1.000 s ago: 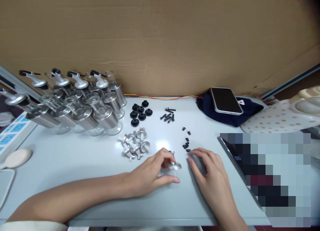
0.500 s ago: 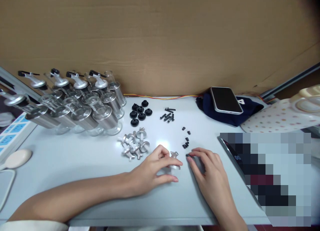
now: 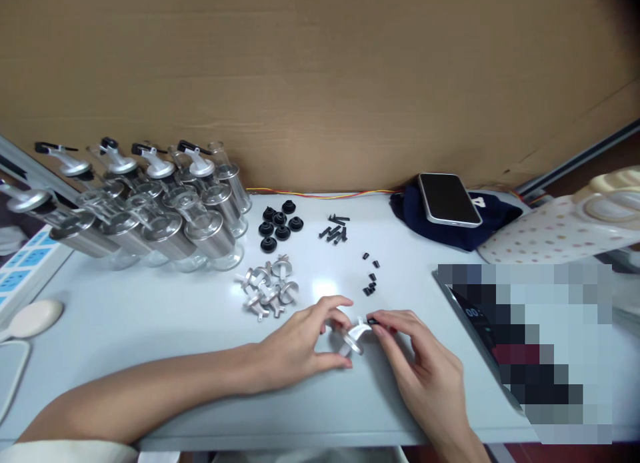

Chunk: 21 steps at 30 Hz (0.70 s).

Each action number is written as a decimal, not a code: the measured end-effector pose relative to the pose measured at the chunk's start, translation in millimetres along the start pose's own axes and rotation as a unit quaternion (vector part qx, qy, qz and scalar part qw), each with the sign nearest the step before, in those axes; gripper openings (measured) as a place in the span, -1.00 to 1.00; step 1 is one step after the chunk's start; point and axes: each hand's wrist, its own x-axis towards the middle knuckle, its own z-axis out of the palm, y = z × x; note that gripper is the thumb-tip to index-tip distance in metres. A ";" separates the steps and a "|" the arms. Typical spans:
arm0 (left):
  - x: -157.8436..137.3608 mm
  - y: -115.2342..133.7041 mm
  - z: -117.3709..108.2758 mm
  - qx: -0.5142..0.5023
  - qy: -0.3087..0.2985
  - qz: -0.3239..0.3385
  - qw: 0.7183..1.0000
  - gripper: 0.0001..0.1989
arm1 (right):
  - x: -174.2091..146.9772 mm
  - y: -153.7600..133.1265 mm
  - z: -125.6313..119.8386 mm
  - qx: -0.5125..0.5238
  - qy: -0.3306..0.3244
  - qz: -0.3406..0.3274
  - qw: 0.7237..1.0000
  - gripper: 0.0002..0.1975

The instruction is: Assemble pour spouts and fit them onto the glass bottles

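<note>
My left hand (image 3: 310,343) curls its fingers and thumb around a silver pourer spout (image 3: 354,339), which is tilted with its narrow tip toward the right. Between the thumb and forefinger of my right hand (image 3: 425,363) is a small black cap (image 3: 373,321), right at the spout's tip; whether it sits on the tip I cannot tell. Loose black caps (image 3: 373,277) lie just beyond my right hand. Past my left hand is a pile of silver spouts (image 3: 270,293). Black rubber stoppers (image 3: 280,219) and thin black levers (image 3: 334,233) lie farther back.
Several glass bottles with steel sleeves (image 3: 165,236) stand at the left, some topped with pourers. A phone (image 3: 450,199) rests on dark blue cloth (image 3: 407,216) at the back right, near a dotted white container (image 3: 535,233). A white spoon-shaped object (image 3: 37,317) lies far left.
My left hand has turned the spout from upright to tilted rightward. My right hand has brought the black cap left and slightly nearer to me, to the spout's tip.
</note>
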 end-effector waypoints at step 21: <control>0.8 -1.9 -3.3 0.048 -0.002 0.083 0.995 -0.45 | 2.9 -0.8 -2.2 0.022 0.003 -0.038 0.999 -0.83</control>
